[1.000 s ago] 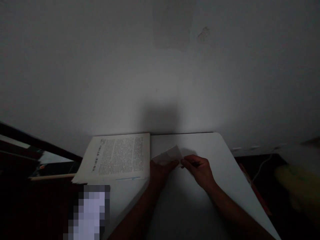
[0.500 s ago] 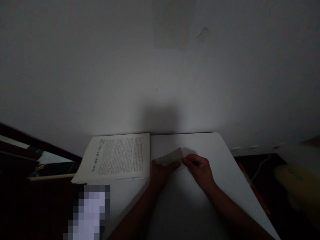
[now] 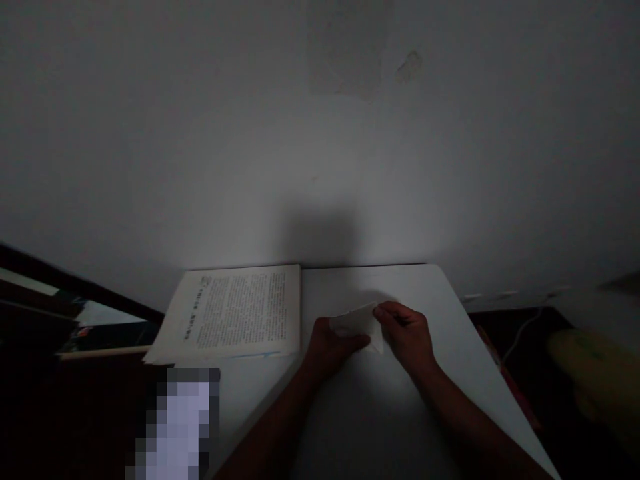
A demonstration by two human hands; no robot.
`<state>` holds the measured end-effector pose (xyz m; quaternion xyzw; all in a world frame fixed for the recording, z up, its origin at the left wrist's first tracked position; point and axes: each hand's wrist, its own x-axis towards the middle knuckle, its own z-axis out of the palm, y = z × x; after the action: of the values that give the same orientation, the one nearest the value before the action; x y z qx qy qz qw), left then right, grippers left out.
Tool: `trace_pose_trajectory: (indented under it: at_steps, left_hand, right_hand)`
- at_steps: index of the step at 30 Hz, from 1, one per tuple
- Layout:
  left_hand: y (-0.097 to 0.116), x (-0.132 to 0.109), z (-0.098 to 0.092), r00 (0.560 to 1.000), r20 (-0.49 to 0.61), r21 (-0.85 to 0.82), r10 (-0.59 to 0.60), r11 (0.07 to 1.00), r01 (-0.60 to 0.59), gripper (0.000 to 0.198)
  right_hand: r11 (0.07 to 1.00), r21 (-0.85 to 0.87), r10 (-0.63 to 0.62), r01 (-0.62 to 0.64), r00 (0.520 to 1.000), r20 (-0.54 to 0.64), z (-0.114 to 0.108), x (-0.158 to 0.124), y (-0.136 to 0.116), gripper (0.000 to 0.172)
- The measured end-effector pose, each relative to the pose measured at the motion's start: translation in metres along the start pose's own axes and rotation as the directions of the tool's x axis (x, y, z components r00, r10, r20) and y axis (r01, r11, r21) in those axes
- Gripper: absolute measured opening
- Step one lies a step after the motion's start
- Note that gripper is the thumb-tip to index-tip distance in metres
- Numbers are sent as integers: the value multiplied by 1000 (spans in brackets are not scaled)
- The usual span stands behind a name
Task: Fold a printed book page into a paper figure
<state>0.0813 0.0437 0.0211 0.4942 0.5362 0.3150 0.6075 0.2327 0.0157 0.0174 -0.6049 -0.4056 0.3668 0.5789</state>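
Small, creased sheet of thin white paper (image 3: 351, 323): between your hands, over the white, round-cornered tabletop (image 3: 425, 287); contact unclear. Your left hand (image 3: 329, 348) is clamped on it, thumb across the near face. Your right hand (image 3: 407, 333) pinches its upper right corner, previously free; sheet now further right. Lower corner appears loose, likely workable. White printed book (image 3: 245, 310) lies left.

I have my left hand (image 3: 334, 345) and right hand (image 3: 411, 335) pinching paper (image 3: 361, 322); a book (image 3: 240, 317) covers the far-left corner of the table (image 3: 413, 285).
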Motion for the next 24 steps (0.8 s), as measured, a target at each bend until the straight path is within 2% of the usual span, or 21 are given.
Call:
trace_pose_trajectory:
  at_steps: [6,8,12,14,16,18,20,22,24]
  left_hand:
    - [5,3,-3,995,90,-7,54,999,-53,23]
    - [4,5,-5,996,68,-58,65,996,-61,27]
    - [0,9,-6,984,5,-237,179,956,-173,37]
    - [-1,9,-6,981,2,-254,196,948,-190,34]
    - [-2,8,-5,979,49,-203,198,962,-184,27]
    - [-2,6,-4,968,129,-162,216,968,-194,34]
    - [-3,5,-2,943,212,-208,258,954,-214,42]
    - [-4,3,0,922,263,-265,285,940,-215,43]
    - [-4,3,3,925,276,-233,261,952,-199,38]
  right_hand:
    - [997,-44,-58,57,998,-38,-2,1,-2,19]
    - [998,-37,-62,59,996,-69,-3,1,-1,19]
    - [998,45,-33,38,994,-109,-5,2,2,21]
    - [995,98,-17,28,994,-110,-4,1,5,21]
    - [990,140,-11,27,993,-117,-2,1,8,22]
    - [984,176,-13,35,992,-123,0,1,11,23]
    - [974,225,-8,38,991,-134,2,1,12,24]
    - [952,304,23,22,990,-142,3,1,13,22]
    - [922,387,64,-6,989,-137,5,1,12,20]
